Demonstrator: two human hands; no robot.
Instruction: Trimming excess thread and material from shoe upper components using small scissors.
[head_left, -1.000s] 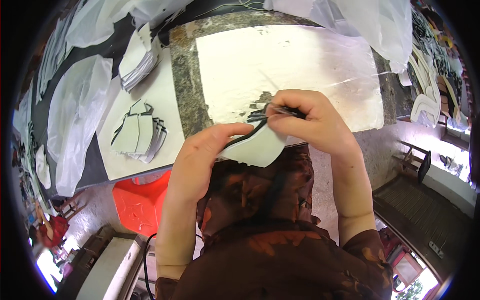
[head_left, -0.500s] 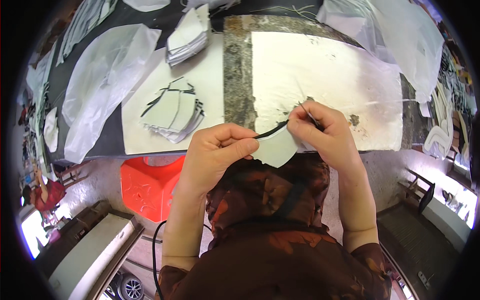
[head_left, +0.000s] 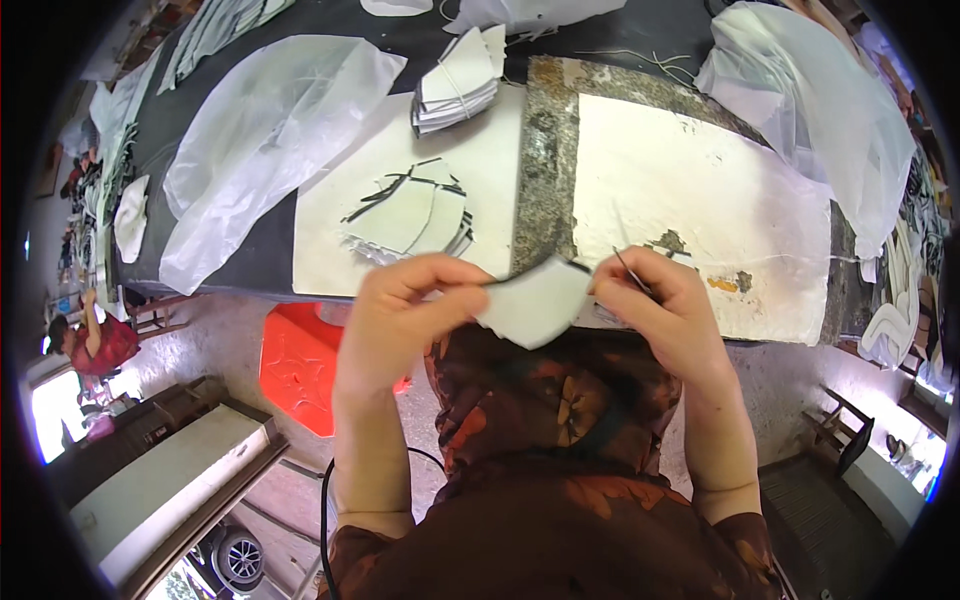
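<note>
A pale, curved cut piece (head_left: 540,305) with a black upper edge is stretched between my two hands, over the near edge of the table. Its left end is pinched by the thumb and fingers of my left hand (head_left: 415,310). My right hand (head_left: 672,312) is closed at the piece's right end, and a slim, dark pointed tool (head_left: 632,270) stands out from between its fingers; its kind is not clear. Left of the hands, several similar black-edged pieces (head_left: 415,215) lie in a loose pile. Behind them is a tied bundle of pale pieces (head_left: 460,85).
White boards (head_left: 330,225) and a rough, worn strip (head_left: 545,160) cover part of the dark table. Translucent plastic bags (head_left: 270,140) lie at left and right. A red plastic stool (head_left: 298,370) stands below the table. Another person (head_left: 95,345) is at the far left.
The pale piece has turned to show more of its face, its black edge now thinner in view. Both hands stay on it. The whole view has shifted, with the table moving rightward.
</note>
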